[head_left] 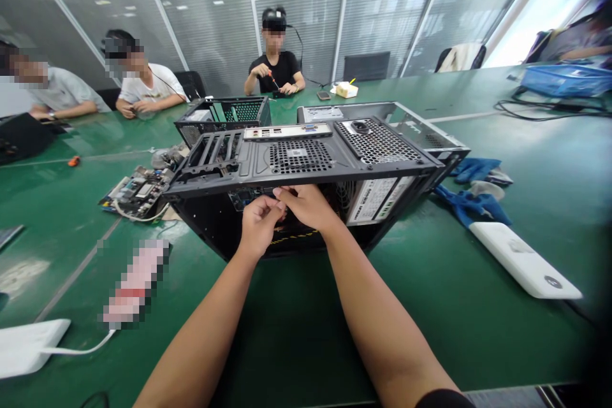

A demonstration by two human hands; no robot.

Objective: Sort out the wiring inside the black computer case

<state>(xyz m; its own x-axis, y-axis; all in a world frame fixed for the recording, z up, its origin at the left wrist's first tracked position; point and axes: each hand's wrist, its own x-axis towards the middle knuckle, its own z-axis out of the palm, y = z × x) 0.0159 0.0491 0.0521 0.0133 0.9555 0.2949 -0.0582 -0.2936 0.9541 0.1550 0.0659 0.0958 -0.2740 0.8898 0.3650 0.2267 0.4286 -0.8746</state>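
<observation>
A black computer case [258, 152] stands in front of me with its slotted, perforated rear panel facing up and its open side toward me. Both my hands are at that opening. My left hand [261, 220] is closed in a pinch, its fingertips close to those of the other hand. Reaching further in, my right hand [308, 205] has thumb and fingers drawn together; part of it is hidden under the case's edge. What the fingers hold, if anything, is too small to make out. To their right, inside the case, sits a labelled power supply [382, 199].
Left of the case lie a circuit board [138, 191] and a white power bank [31, 347] with a cable. Another white power bank [526, 260] and blue gloves [459, 204] are on the right. More cases stand behind; several people sit around the green table [516, 344].
</observation>
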